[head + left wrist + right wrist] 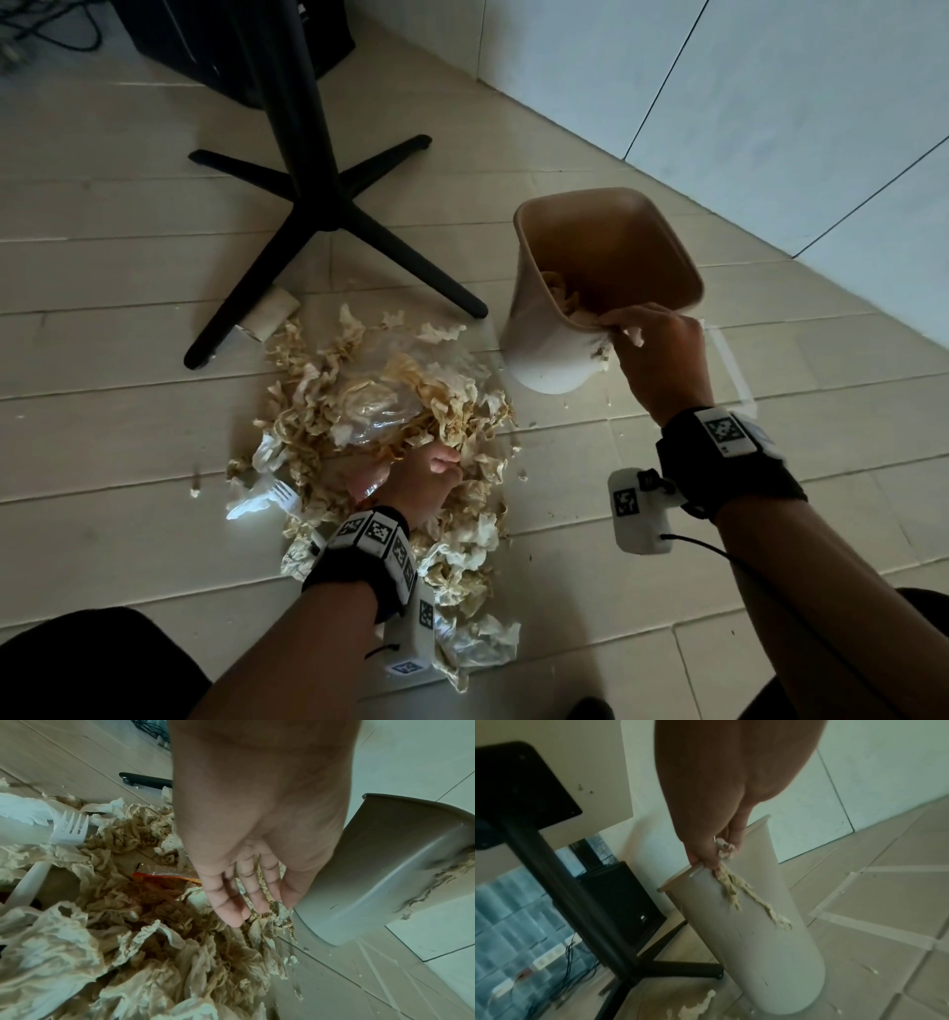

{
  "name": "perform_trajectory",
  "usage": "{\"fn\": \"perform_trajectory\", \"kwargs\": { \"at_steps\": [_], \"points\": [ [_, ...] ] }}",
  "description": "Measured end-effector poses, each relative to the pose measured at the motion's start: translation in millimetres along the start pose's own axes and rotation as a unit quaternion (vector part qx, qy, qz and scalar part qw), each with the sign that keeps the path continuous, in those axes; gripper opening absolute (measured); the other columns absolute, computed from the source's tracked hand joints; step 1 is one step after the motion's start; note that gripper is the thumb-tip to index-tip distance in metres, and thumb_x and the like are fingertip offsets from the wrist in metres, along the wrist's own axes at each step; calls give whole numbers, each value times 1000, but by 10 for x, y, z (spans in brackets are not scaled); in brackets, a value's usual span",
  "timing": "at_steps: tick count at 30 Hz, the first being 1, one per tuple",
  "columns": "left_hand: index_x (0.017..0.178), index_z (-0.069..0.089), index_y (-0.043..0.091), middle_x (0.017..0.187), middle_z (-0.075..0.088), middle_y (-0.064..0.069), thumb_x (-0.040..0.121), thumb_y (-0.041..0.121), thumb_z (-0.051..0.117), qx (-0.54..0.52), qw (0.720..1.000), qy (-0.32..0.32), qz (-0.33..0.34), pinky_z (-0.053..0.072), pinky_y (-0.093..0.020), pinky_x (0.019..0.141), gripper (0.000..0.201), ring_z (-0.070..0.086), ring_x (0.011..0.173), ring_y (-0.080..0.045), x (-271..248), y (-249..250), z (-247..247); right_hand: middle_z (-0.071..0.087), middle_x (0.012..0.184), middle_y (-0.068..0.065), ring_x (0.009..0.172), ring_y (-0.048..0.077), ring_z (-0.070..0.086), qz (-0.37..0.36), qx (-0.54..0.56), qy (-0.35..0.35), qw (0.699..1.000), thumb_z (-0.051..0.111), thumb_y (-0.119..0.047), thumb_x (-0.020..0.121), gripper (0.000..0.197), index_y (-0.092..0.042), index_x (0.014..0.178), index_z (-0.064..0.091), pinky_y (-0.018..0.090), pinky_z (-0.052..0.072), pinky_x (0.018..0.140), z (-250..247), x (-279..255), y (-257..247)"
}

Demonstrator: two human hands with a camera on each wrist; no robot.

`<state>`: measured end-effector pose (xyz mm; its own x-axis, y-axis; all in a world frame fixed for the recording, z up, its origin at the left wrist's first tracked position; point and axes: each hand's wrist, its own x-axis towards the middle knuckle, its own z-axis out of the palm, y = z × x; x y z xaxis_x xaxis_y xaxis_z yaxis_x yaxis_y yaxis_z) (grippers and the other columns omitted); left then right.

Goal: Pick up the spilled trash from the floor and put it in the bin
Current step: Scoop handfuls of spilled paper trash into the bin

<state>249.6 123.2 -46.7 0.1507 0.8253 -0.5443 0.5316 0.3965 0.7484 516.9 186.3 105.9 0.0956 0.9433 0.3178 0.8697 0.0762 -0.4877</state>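
Down on the floor, left hand (421, 483) is spread loose over the trash pile (380, 411), fingertips (236, 914) touching crumpled paper. Further out, right hand (657, 354) pinches the tilted bin (606, 277) rim, some scraps inside.

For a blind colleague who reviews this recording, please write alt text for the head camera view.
Seen from above, the left hand reaches into a pile of crumpled tissue on the floor, while the right hand grips the rim of a tilted beige bin. A white plastic fork lies at the pile's left edge, near a black table base.
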Motion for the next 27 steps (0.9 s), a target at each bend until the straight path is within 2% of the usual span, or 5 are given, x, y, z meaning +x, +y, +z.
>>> {"fn": "perform_trajectory", "kwargs": {
  "at_steps": [4,8,13,18,27],
  "points": [
    [113,66,19,117,68,0,90,21,65,-16,1000,4,-2,50,-29,92,23,62,111,-13,21,11,14,78,94,4,83,21,72,33,16,0,999,67,3,83,27,-17,93,81,37,58,83,-62,21,43],
    [110,66,17,103,65,3,90,17,65,-43,999,4,-4,53,-42,96,20,62,108,-18,29,18,13,79,89,0,76,14,70,59,-4,11,998,63,2,81,27,-17,85,81,8,46,76,-165,136,27],
    [91,62,35,102,64,5,90,21,66,-55,998,-5,-8,53,-44,97,15,63,109,-18,32,-19,12,78,84,2,74,17,70,69,5,58,996,58,1,79,30,-17,84,81,18,49,76,-309,390,-73],
    [97,63,35,102,64,6,89,26,65,-43,999,-6,-15,55,-43,94,12,64,106,-16,29,-29,30,78,87,9,80,24,69,81,5,76,994,56,-5,79,29,-14,91,81,25,50,77,-339,762,-169],
    [92,65,27,98,70,5,91,16,60,45,994,87,43,53,-30,82,12,67,98,-15,16,22,-100,74,108,1,98,17,67,119,-4,-147,982,65,-24,89,23,-23,110,74,24,47,89,-74,770,-197]
  ]
}}
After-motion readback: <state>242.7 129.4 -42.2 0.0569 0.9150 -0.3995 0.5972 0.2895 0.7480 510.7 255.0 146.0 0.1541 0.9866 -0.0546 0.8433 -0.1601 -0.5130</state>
